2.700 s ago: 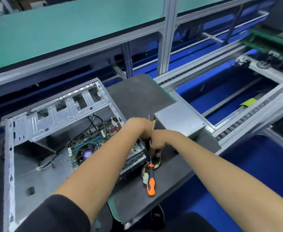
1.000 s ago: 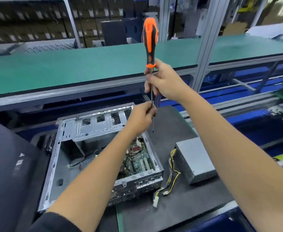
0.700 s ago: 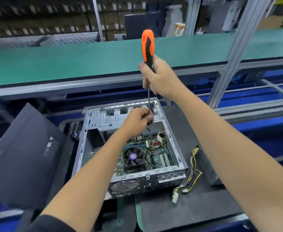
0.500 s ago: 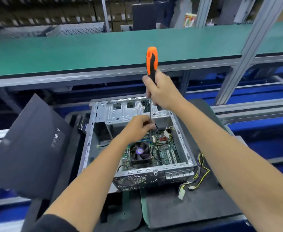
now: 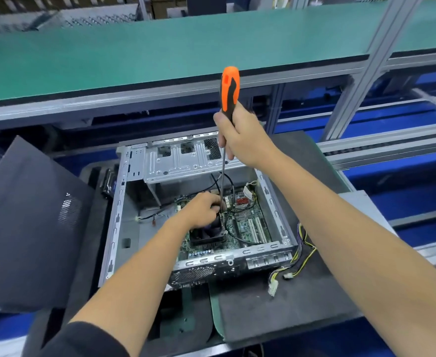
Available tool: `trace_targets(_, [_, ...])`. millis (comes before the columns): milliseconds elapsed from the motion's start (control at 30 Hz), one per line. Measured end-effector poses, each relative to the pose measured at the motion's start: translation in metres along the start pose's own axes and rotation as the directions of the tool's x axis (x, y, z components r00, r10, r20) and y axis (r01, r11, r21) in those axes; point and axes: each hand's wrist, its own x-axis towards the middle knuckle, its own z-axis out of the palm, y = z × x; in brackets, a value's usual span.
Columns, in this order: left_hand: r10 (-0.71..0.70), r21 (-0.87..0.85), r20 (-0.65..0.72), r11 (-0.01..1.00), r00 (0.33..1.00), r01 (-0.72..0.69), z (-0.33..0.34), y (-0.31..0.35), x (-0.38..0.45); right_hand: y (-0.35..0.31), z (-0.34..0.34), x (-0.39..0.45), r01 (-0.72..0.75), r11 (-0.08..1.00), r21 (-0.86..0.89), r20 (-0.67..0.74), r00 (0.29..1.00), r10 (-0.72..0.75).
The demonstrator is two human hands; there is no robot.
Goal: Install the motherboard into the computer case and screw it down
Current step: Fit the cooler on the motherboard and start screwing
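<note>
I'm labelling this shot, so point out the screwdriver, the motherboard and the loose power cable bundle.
screwdriver (image 5: pixel 229 90), head view, orange handle.
motherboard (image 5: pixel 247 228), head view, bare green board.
power cable bundle (image 5: pixel 298 264), head view, yellow and black wires.

Right hand (image 5: pixel 242 136) grips screwdriver (image 5: pixel 229 91); left hand (image 5: pixel 202 211) apparently steadies its tip

Computer case (image 5: pixel 124 202) on dark mat (image 5: pixel 276 313)

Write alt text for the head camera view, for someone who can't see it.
A person's right hand grips an orange-and-black screwdriver upright, its long shaft reaching down to the motherboard inside an open metal computer case, where the left hand pinches the shaft near its tip. A dark side panel lies left; loose power cables trail right.
</note>
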Motion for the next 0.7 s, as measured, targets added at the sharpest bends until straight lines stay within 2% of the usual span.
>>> trace_targets(233, [0.048,0.093,-0.076,0.995,0.996,-0.041,0.003,0.0,-0.005,-0.006,-0.004,0.002,0.027,0.999,0.024,-0.003,1.0,-0.027])
trace_targets(400, [0.016,0.213,-0.113,0.977,0.993,0.009,0.007,0.009,-0.002,-0.009,-0.002,0.002,0.032,0.999,0.006,0.007,0.999,-0.032])
trace_targets(533, [-0.043,0.155,-0.119,0.986,0.992,0.062,0.013,0.013,0.001,-0.009,-0.003,0.003,0.027,0.999,-0.03,0.023,0.999,-0.026])
trace_targets(700, [-0.079,-0.031,-0.155,0.997,0.985,0.075,0.021,0.009,0.003,-0.011,-0.006,0.005,-0.023,0.999,-0.038,0.089,0.996,0.026])
